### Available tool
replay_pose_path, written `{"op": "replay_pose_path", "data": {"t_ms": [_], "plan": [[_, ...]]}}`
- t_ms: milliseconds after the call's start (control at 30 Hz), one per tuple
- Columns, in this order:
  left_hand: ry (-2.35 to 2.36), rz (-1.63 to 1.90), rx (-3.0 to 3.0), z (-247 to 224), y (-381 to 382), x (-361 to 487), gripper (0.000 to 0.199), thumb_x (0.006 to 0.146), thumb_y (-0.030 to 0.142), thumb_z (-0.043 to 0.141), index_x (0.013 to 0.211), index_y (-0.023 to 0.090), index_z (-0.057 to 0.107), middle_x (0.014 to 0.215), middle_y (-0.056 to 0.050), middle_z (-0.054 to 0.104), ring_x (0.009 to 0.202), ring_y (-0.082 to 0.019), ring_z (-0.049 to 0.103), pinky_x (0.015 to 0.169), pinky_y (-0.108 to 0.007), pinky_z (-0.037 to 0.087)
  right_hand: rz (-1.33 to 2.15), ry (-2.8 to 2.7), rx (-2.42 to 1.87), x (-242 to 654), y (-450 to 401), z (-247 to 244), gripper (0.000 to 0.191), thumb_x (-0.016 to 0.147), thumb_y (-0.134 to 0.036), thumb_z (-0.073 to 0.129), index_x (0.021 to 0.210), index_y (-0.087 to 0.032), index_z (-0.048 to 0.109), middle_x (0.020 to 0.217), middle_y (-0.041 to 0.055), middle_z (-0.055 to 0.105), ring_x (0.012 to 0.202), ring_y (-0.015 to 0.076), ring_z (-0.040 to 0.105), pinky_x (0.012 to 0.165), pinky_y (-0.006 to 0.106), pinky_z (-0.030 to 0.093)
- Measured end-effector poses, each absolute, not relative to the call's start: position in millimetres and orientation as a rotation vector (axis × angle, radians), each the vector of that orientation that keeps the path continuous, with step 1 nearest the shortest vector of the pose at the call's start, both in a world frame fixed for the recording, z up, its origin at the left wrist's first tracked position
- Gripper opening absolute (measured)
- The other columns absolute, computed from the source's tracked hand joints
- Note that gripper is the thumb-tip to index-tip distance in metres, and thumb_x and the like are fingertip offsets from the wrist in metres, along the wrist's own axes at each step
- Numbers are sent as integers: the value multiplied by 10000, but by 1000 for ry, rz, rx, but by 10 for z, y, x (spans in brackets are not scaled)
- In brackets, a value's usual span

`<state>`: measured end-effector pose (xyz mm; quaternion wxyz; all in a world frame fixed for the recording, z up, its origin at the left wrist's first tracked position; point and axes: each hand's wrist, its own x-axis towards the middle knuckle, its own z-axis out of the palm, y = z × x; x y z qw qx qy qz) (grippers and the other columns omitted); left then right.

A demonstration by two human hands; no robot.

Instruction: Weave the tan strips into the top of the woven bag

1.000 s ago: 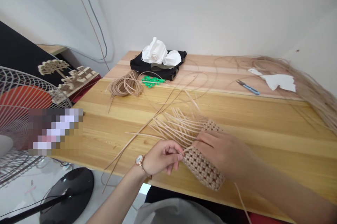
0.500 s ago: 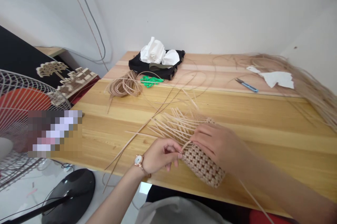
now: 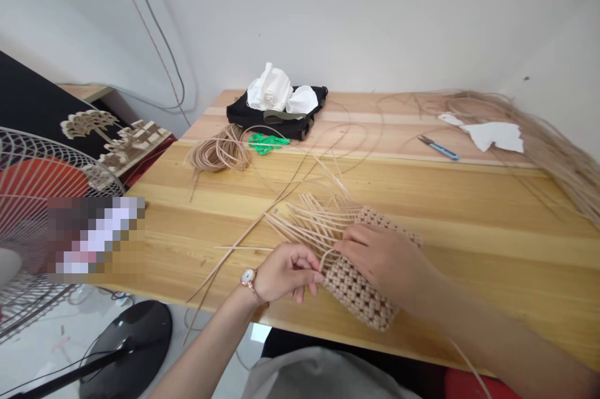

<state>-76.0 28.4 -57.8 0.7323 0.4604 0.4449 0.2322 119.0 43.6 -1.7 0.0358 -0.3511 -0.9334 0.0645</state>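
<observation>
A tan woven basket piece (image 3: 359, 296) lies at the front of the wooden table, with many loose strands (image 3: 309, 221) fanning out from its left end. My left hand (image 3: 295, 274) pinches a thin strand (image 3: 325, 255) that curves up in a small loop at the weave's left corner. A watch (image 3: 248, 277) is on that wrist. Over the top of the weave lies my right hand (image 3: 379, 255), fingers curled around its upper edge and hiding the middle. The right fingertips are close to the loop; whether they also grip the strand is hidden.
Behind the weave are a cane coil (image 3: 220, 152), green netting (image 3: 268, 143), a black bag (image 3: 239, 112) with white tissue (image 3: 269, 89), and blue-handled snips (image 3: 440, 147). More strands (image 3: 557, 155) and torn paper (image 3: 494, 136) lie right. A fan (image 3: 42, 167) stands left of the table (image 3: 469, 211).
The loop of strand between my hands stands a little more open. My right hand has shifted slightly, and more of the weave's far side shows behind it. My left hand keeps its pinch.
</observation>
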Motion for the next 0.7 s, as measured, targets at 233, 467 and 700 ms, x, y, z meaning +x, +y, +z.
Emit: {"op": "replay_pose_path", "data": {"t_ms": [233, 467, 700], "plan": [[970, 522, 1033, -573, 263, -722, 255, 610, 293, 708, 658, 94, 555, 488, -6, 621, 294, -35, 457, 295, -130, 378, 218, -2793, -1069, 1193, 414, -100, 170, 809, -76, 488, 878, -169, 613, 777, 33, 584, 713, 166, 543, 615, 283, 428], [933, 558, 1010, -542, 280, -695, 227, 614, 276, 710, 683, 90, 599, 458, 4, 614, 270, -33, 441, 266, -116, 327, -37, -2598, -1176, 1308, 359, -48, 162, 817, -93, 467, 813, -145, 621, 796, 62, 614, 692, 172, 560, 561, 268, 409], [880, 623, 964, -522, 237, -596, 233, 627, 277, 702, 752, 86, 658, 473, 4, 611, 279, -20, 419, 270, -120, 298, 376, -2774, -1596, 1084, 146, 72, 178, 736, -69, 520, 692, -200, 632, 661, 13, 566, 540, 137, 532, 430, 239, 262]]}}
